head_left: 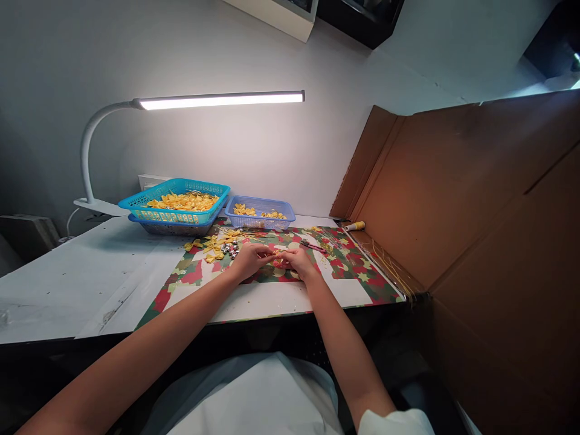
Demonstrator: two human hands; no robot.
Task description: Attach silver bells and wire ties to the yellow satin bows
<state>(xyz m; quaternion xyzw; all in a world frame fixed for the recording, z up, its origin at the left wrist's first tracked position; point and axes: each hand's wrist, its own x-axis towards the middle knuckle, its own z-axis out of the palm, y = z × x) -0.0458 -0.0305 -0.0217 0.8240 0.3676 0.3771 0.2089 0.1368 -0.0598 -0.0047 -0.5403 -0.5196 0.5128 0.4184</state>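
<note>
My left hand (252, 261) and my right hand (296, 261) meet over the patterned paper (353, 257), their fingers closed around something small that is too hidden to name. Left of my left hand lie loose yellow bows (214, 246) and a small cluster of silvery pieces (230, 249). Just beyond my right hand rests a pair of dark red-handled snips or tweezers (313, 246). Thin golden strands lie on the paper behind my hands.
A blue basket (174, 215) full of yellow bows is stacked on a darker one, beside a smaller periwinkle basket (259, 222). A lit lamp (222, 101) reaches over them. Cardboard (471, 193) stands along the right edge, near a yellow spool (355, 226).
</note>
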